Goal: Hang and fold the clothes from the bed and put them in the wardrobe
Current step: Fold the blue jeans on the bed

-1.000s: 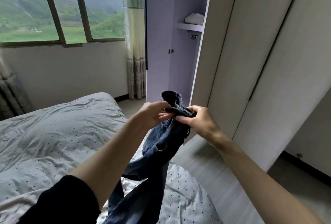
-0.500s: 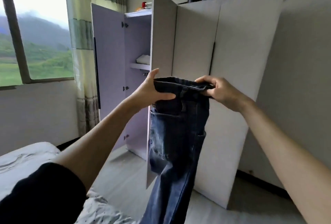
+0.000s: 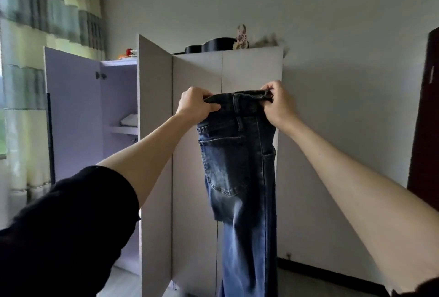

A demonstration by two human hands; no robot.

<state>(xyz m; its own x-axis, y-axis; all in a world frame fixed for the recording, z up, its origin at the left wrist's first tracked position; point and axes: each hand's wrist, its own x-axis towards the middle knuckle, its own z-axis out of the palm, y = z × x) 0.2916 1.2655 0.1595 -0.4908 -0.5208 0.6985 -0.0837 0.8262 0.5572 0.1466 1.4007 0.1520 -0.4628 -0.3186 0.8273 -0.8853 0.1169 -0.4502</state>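
Presently, the left hand (image 3: 196, 104) grips one end of the waistband of the jeans (image 3: 240, 168), thumb pressed against the denim; the right hand (image 3: 279, 104) pinches the opposite end. Both arms are raised, and the jeans hang vertically (back pocket toward the camera) in front of the wardrobe (image 3: 197, 178), whose left doors stand open. A folded white item (image 3: 129, 119) rests on its shelf.

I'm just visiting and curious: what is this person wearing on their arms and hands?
The left arm has a black sleeve pushed up to about the elbow, leaving the forearm bare. The left hand and right hand wear no gloves. The right forearm is bare too, with only a dark bit of fabric at the frame's bottom corner.
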